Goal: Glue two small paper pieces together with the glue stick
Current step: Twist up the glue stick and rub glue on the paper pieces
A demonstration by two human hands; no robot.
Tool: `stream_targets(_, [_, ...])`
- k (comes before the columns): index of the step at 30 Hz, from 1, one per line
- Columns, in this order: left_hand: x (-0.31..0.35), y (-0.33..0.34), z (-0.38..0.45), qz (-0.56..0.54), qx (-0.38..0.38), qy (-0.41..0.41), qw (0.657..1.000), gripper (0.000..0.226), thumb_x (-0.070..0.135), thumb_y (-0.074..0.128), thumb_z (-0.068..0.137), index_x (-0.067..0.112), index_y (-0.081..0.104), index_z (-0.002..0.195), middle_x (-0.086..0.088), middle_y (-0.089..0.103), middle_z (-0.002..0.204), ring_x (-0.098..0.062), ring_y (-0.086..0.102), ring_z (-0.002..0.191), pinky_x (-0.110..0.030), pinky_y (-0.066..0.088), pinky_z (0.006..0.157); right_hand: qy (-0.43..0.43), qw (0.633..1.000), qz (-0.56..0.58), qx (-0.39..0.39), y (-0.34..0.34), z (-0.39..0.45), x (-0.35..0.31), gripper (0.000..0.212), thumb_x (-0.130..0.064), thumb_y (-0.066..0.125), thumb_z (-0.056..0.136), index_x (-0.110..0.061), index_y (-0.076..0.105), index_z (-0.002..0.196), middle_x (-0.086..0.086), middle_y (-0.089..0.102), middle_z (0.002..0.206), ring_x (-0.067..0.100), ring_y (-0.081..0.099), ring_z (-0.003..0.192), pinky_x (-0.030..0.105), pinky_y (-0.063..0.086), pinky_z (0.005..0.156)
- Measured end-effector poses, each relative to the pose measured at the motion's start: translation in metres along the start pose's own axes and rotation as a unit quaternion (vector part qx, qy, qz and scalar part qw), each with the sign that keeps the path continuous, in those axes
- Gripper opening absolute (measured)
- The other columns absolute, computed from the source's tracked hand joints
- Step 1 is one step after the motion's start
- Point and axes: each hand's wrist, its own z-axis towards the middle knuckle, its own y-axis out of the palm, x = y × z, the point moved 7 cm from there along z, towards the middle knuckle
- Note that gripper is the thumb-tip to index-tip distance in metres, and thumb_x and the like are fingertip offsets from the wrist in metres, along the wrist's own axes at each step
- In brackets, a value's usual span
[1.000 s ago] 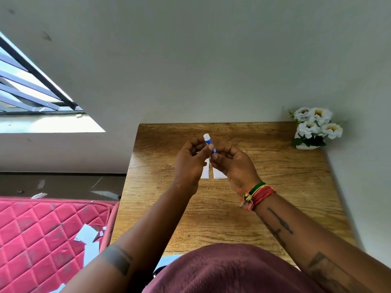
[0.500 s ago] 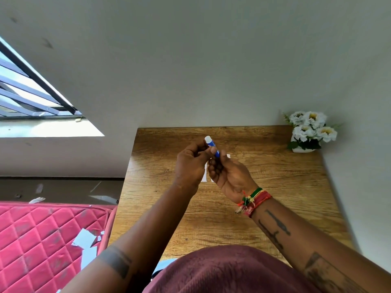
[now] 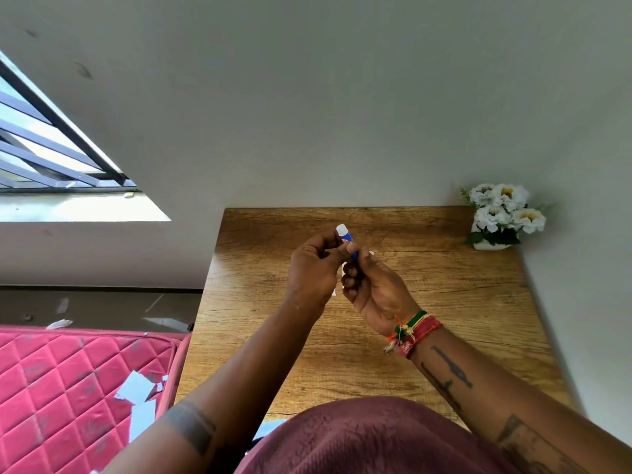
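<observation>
1. A wooden table (image 3: 427,336) with a strong grain stands against a pale wall (image 3: 325,97) and fills the middle of the view.
2. To the left of the table lies a pink quilted mattress (image 3: 68,388), and torn scraps of light paper (image 3: 135,391) are scattered across it.
3. A barred window (image 3: 41,148) opens in the upper left, above a dark floor strip with more paper bits on it.
4. A maroon garment (image 3: 359,439) on the person's body fills the bottom edge and hides the near edge of the table.
5. The left hand (image 3: 313,271) is raised over the middle of the table; its thumb and fingers are curled together and pinch the upper part of the glue stick.
6. The right hand (image 3: 372,289) sits just beside the left hand and touches it; its fingers are curled shut around the lower end of the glue stick, and coloured thread bracelets (image 3: 412,331) circle the wrist.
7. A small white pot of white flowers (image 3: 501,213) stands at the far right corner of the table, well apart from the hands.
8. The paper pieces (image 3: 337,285) lie on the table under the hands, which cover nearly all of them; only white slivers show between the hands.
9. The glue stick (image 3: 346,236) is blue with a white end pointing up and away, tilted, held between both hands above the table. A red and white label shows on its barrel, too small to read.
</observation>
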Motion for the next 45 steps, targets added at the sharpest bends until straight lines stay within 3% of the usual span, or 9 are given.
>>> stream_targets(4, [0.0028, 0.0045, -0.0024, 0.008, -0.010, -0.005, 1.000, 0.015, 0.012, 0.078, 0.090, 0.027, 0.077, 0.091, 0.015, 0.077, 0.083, 0.004, 0.069, 0.077, -0.009, 0.051, 0.064, 0.031, 0.999, 0.001, 0.027, -0.0006, -0.0009, 0.0042, 0.051, -0.060, 0.053, 0.093, -0.014, 0.072, 0.088, 0.000, 0.052, 0.070, 0.012, 0.051, 0.059, 0.026, 0.042, 0.055])
stream_targets(8, [0.0025, 0.0014, -0.0017, 0.005, 0.008, -0.001, 1.000, 0.014, 0.013, 0.078, 0.089, 0.026, 0.078, 0.091, 0.006, 0.078, 0.091, -0.010, 0.073, 0.088, -0.016, 0.056, 0.070, 0.020, 0.999, 0.020, 0.039, -0.0039, -0.0012, 0.0031, 0.059, -0.056, 0.056, 0.093, -0.008, 0.068, 0.125, 0.005, 0.061, 0.078, 0.016, 0.060, 0.067, 0.027, 0.052, 0.059])
stream_targets(11, [0.0010, -0.0022, -0.0009, 0.012, 0.014, -0.001, 1.000, 0.009, 0.015, 0.078, 0.089, 0.020, 0.079, 0.097, -0.001, 0.077, 0.099, -0.020, 0.071, 0.099, -0.019, 0.058, 0.076, 0.003, 0.999, 0.021, 0.030, -0.0062, -0.0030, -0.0013, 0.047, -0.040, 0.062, 0.092, -0.005, 0.066, 0.125, 0.008, 0.064, 0.087, 0.017, 0.066, 0.075, 0.027, 0.057, 0.064])
stream_targets(17, [0.0004, 0.0015, -0.0033, 0.018, 0.009, -0.001, 1.000, 0.012, 0.017, 0.079, 0.090, 0.021, 0.077, 0.100, 0.010, 0.077, 0.090, -0.002, 0.071, 0.082, -0.013, 0.055, 0.066, 0.013, 0.999, -0.006, 0.037, -0.0039, -0.0007, 0.0002, 0.051, -0.047, 0.055, 0.095, -0.010, 0.065, 0.129, 0.001, 0.058, 0.076, 0.014, 0.057, 0.065, 0.028, 0.048, 0.057])
stream_targets(22, [0.0016, 0.0047, -0.0053, 0.019, 0.005, 0.007, 1.000, 0.010, 0.015, 0.077, 0.091, 0.024, 0.076, 0.096, 0.014, 0.076, 0.083, 0.004, 0.069, 0.072, -0.009, 0.051, 0.059, 0.032, 0.996, -0.031, 0.075, -0.0050, 0.0001, 0.0036, 0.055, -0.061, 0.055, 0.090, -0.009, 0.069, 0.100, 0.001, 0.054, 0.071, 0.014, 0.051, 0.058, 0.029, 0.041, 0.054])
stream_targets(28, [-0.0006, 0.0023, -0.0037, 0.006, 0.022, -0.001, 1.000, 0.012, 0.014, 0.079, 0.090, 0.026, 0.077, 0.091, 0.006, 0.076, 0.088, 0.001, 0.069, 0.076, -0.012, 0.054, 0.064, 0.010, 0.999, -0.010, 0.044, -0.0023, -0.0020, 0.0013, 0.057, -0.051, 0.054, 0.095, -0.009, 0.065, 0.132, 0.006, 0.059, 0.089, 0.016, 0.054, 0.068, 0.031, 0.045, 0.062])
stream_targets(37, [-0.0004, 0.0060, -0.0055, 0.010, 0.008, -0.005, 1.000, 0.015, 0.015, 0.078, 0.091, 0.029, 0.077, 0.084, 0.010, 0.074, 0.075, 0.006, 0.066, 0.064, -0.009, 0.050, 0.052, 0.026, 0.996, -0.033, 0.075, -0.0043, -0.0003, 0.0032, 0.061, -0.063, 0.052, 0.091, -0.007, 0.067, 0.109, 0.003, 0.052, 0.073, 0.015, 0.050, 0.060, 0.030, 0.042, 0.056])
stream_targets(41, [-0.0006, 0.0042, -0.0056, -0.010, 0.020, -0.017, 1.000, 0.012, 0.013, 0.077, 0.091, 0.024, 0.077, 0.090, 0.009, 0.077, 0.081, 0.002, 0.069, 0.067, -0.011, 0.051, 0.053, 0.019, 0.998, -0.009, 0.062, -0.0052, -0.0006, 0.0042, 0.062, -0.060, 0.052, 0.094, -0.010, 0.069, 0.126, 0.012, 0.061, 0.096, 0.019, 0.054, 0.070, 0.033, 0.045, 0.062])
stream_targets(45, [-0.0024, 0.0037, -0.0061, -0.022, 0.033, -0.027, 0.999, 0.010, 0.015, 0.078, 0.091, 0.021, 0.079, 0.099, 0.004, 0.078, 0.091, 0.000, 0.071, 0.079, -0.012, 0.053, 0.064, -0.010, 0.998, -0.033, 0.053, -0.0051, -0.0024, -0.0013, 0.048, -0.047, 0.058, 0.094, -0.014, 0.070, 0.126, 0.003, 0.061, 0.085, 0.014, 0.055, 0.065, 0.029, 0.047, 0.058])
